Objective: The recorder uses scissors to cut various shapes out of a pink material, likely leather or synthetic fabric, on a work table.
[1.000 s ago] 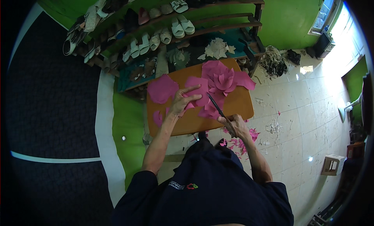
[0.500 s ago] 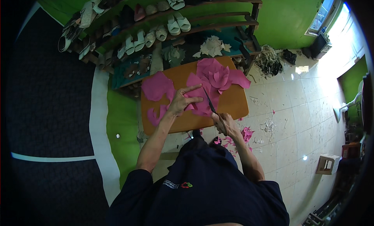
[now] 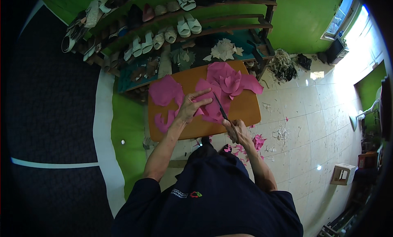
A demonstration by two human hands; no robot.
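Left hand holds pink sheet over table, 2 fingers apart; right hand grips scissors at table's near edge. Tip's near those fingers; a slip could nick skin.

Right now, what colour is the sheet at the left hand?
The sheet is plain pink, seen in the head view.

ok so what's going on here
A person stands at a small table. The right hand grips scissors, blades pointing away over the pink pieces. The left hand has two fingers spread over a pink sheet. A pink flower sits toward the table's far side, and pink scraps lie on the floor.
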